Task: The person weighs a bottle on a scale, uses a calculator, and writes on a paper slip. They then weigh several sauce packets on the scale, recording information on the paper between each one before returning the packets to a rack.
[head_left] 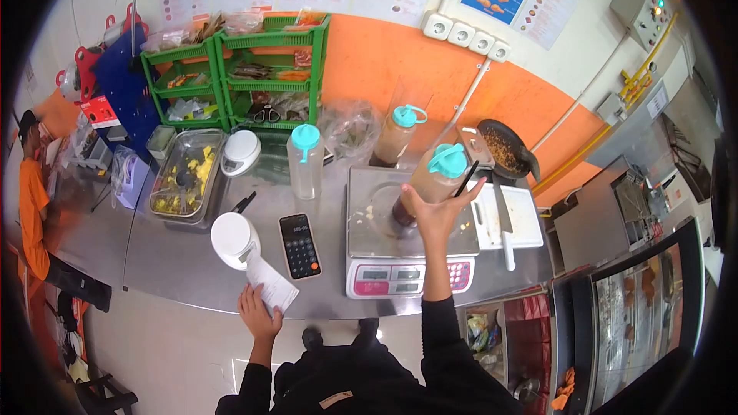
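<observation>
My left hand (259, 313) is closed on a white paper slip (270, 286) at the table's front edge. Beside the slip are a small white kitchen scale (234, 240) and a phone (299, 247) showing a calculator. My right hand (437, 215) is spread in front of a clear squeeze bottle (427, 177) with a turquoise lid and dark contents. Whether the palm touches the bottle is hidden. A slim black pen (467, 177) sticks up between the right hand's fingers. The bottle stands on a large digital scale (371, 240).
Behind stand another dark-filled bottle (394, 138) and a turquoise-lidded bottle (306, 161). A knife (503, 215) lies on a white cutting board (526, 223), near a pan (503, 146). Left are a tray of yellow pieces (184, 180) and green racks (231, 69). A person in orange (33, 207) stands far left.
</observation>
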`<state>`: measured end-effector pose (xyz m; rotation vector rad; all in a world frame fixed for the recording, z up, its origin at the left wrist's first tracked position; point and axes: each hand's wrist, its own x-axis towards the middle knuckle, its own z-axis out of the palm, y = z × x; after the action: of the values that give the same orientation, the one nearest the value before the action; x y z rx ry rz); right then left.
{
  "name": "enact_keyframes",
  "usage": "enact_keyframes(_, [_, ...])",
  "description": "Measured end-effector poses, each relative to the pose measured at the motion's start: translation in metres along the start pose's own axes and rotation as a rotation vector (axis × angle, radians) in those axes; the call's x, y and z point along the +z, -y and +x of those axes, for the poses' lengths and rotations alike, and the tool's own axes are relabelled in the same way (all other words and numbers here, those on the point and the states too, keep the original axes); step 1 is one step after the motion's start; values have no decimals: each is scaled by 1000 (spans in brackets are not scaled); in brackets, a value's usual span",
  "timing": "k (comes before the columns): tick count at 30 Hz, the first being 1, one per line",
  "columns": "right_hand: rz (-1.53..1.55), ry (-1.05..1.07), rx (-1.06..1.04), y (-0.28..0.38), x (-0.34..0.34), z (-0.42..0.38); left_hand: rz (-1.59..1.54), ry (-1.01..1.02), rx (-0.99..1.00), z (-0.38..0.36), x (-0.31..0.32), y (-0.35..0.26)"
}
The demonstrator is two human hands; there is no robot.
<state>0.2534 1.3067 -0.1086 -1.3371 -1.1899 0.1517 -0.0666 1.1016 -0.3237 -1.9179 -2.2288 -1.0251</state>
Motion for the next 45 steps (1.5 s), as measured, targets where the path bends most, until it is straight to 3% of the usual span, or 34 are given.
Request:
enact_keyframes(2, [182,-18,37,-15,4,9,10,-40,-6,-2,6,1])
enact_keyframes(3, [38,-8,-24,-27,4,17,12,-42,-13,-2,6,0])
enact_keyframes(6, [134,152,154,-38,-10,49,44,-27,-20,-2,4,-2])
enact_keyframes(9, [358,78,9,-50,-18,98,84,-12,-17,-3,8,-2])
enact_keyframes(13, [300,98,6,-59,-9,169,141,44,-10,-1,4,-8])
enact_keyframes(17, [186,157,-154,-126,40,210,196,105,-30,-2,3,-11])
enact_keyframes(21, [-143,174,-62,-165,75,217,210,150,-27,1,-1,-18])
enact_keyframes(26, [-123,220,142,-211,110,213,275,205,-58,2,-4,-23])
enact_keyframes(35, [-209,302,138,-238,110,195,293,178,-100,-2,2,-24])
enact_keyframes(38, [-22,100,-42,-223,82,192,273,139,-132,-1,6,-31])
enact_keyframes(42, [272,178,70,-225,54,177,279,81,-134,-2,11,-30])
enact_keyframes(44, [353,302,226,-170,15,164,270,71,-131,-3,11,-31])
enact_keyframes(45, [434,241,144,-159,14,151,274,76,-138,-3,11,-31])
